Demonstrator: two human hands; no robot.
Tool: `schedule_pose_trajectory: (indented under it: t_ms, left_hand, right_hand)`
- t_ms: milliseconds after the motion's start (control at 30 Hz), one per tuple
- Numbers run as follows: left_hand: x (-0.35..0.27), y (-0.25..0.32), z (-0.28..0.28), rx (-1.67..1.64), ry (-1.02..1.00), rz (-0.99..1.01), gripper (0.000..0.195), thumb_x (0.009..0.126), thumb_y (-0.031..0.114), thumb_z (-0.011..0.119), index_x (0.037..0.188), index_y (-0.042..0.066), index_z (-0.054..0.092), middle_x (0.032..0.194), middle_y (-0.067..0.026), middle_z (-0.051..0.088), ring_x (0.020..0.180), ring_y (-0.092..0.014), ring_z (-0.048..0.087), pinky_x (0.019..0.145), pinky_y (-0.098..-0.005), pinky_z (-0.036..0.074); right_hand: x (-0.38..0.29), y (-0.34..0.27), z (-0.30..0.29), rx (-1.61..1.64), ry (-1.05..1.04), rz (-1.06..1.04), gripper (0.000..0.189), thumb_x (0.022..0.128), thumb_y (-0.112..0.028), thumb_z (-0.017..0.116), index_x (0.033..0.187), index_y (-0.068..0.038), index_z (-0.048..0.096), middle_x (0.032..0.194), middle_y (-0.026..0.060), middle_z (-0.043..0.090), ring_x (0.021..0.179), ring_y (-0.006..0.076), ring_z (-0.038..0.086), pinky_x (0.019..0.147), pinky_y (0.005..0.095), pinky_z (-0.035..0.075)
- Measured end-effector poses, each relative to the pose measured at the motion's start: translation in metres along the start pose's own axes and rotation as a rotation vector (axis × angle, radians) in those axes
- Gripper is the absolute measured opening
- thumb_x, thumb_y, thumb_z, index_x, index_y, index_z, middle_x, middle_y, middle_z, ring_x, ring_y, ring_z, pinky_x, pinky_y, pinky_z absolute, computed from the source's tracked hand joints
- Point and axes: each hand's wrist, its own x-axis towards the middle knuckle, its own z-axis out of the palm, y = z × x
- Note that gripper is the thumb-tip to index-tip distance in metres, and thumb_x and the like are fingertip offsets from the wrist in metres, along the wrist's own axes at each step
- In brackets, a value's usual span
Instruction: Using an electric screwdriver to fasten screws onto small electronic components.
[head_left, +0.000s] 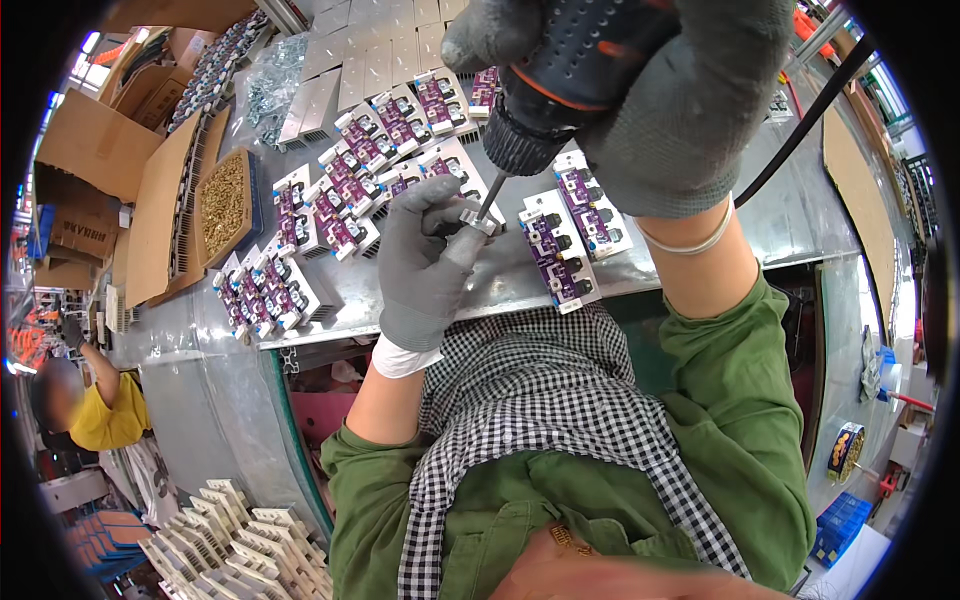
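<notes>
My right hand (675, 112), in a grey work glove, grips a black power drill (592, 52) with an orange ring. Its thin bit (492, 193) points down to a small metal piece (478, 221). That piece is pinched between the thumb and fingers of my gloved left hand (427, 262). The bit's tip meets or overlaps it; exact contact is hard to tell. Just right of the left hand, a purple circuit board on a heatsink (559, 251) lies near the table edge, with a second board assembly (592, 202) behind it.
Several more board assemblies (349, 180) cover the metal table (495, 281) to the left. Bare heatsinks (375, 60) stand behind them. A tray of brass-coloured screws (225, 202) and a plastic bag of metal parts (274, 90) sit farther left. A black cable (802, 127) runs at right. A person (112, 405) works at far left.
</notes>
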Motion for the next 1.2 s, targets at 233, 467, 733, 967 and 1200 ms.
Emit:
schedule_pose_trajectory:
  t_ms: [233, 467, 733, 967, 1200]
  left_hand:
    - [0.003, -0.001, 0.003, 0.045, -0.088, 0.064, 0.049, 0.094, 0.003, 0.068, 0.137, 0.001, 0.045, 0.104, -0.0128, 0.067, 0.099, -0.022, 0.068, 0.089, -0.0379, 0.060]
    - [0.013, -0.014, 0.009, 0.287, -0.243, 0.055, 0.062, 0.087, -0.003, 0.066, 0.144, 0.000, 0.042, 0.109, -0.0130, 0.069, 0.104, -0.021, 0.067, 0.095, -0.0360, 0.053]
    - [0.029, -0.026, 0.029, 1.079, -0.153, 0.771, 0.072, 0.068, 0.013, 0.084, 0.132, 0.005, 0.054, 0.114, -0.0095, 0.069, 0.109, -0.035, 0.063, 0.111, -0.0533, 0.040]
    - [-0.026, -0.016, 0.036, 1.081, -0.305, 0.418, 0.124, 0.058, 0.068, 0.084, 0.149, -0.003, 0.038, 0.137, -0.0296, 0.053, 0.124, -0.047, 0.056, 0.107, -0.0547, 0.045]
    - [-0.020, -0.029, 0.043, 0.954, -0.326, 0.201, 0.130, 0.058, 0.045, 0.093, 0.158, -0.001, 0.024, 0.150, -0.0302, 0.041, 0.134, -0.045, 0.051, 0.105, -0.0498, 0.049]
  right_hand:
    - [0.009, -0.001, 0.000, 0.068, 0.059, 0.066, 0.032, 0.090, -0.019, 0.074, 0.111, 0.001, 0.059, 0.085, 0.0114, 0.069, 0.068, 0.0201, 0.068, 0.061, 0.0336, 0.056]
    - [0.001, -0.033, -0.003, 0.318, 0.020, 0.348, 0.036, 0.087, -0.015, 0.078, 0.113, 0.000, 0.058, 0.085, 0.0104, 0.070, 0.067, 0.0192, 0.069, 0.059, 0.0326, 0.056]
    - [-0.032, 0.002, -0.016, -0.009, 0.003, 0.079, 0.028, 0.093, -0.025, 0.065, 0.095, 0.003, 0.064, 0.084, 0.0137, 0.068, 0.067, 0.0214, 0.066, 0.063, 0.0356, 0.057]
    - [-0.027, 0.003, -0.028, 0.095, 0.033, 0.209, 0.029, 0.079, -0.010, 0.083, 0.100, -0.001, 0.066, 0.082, 0.0064, 0.070, 0.071, 0.0144, 0.067, 0.065, 0.0291, 0.054]
    - [-0.024, 0.013, -0.029, 0.275, 0.001, 0.266, 0.034, 0.078, -0.007, 0.084, 0.105, 0.000, 0.065, 0.084, 0.0056, 0.070, 0.074, 0.0135, 0.068, 0.068, 0.0278, 0.053]
